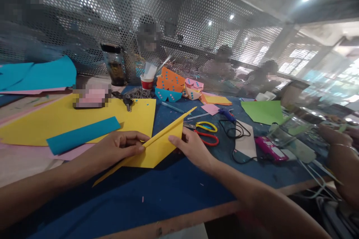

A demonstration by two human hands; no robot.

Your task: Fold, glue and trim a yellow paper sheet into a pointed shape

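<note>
Between my two hands is a piece of yellow paper (157, 153), folded along its upper edge and held tilted above the blue tabletop. My left hand (123, 145) pinches the folded edge near its middle. On the right side of the sheet, my right hand (193, 145) grips it with the thumb in front and the other fingers hidden behind. A folded blue paper strip (84, 134) lies just beyond my left hand. Close past my right hand are scissors (206, 132) with yellow and red handles.
Behind stand a glass jar (115, 65), a paper cup (147, 81) and folded orange paper pieces (169, 80). Large yellow paper (28, 121) covers the left. A glue gun (227, 115), black cord and pink device (270, 149) lie right. Another person's arm (342, 157) reaches in there.
</note>
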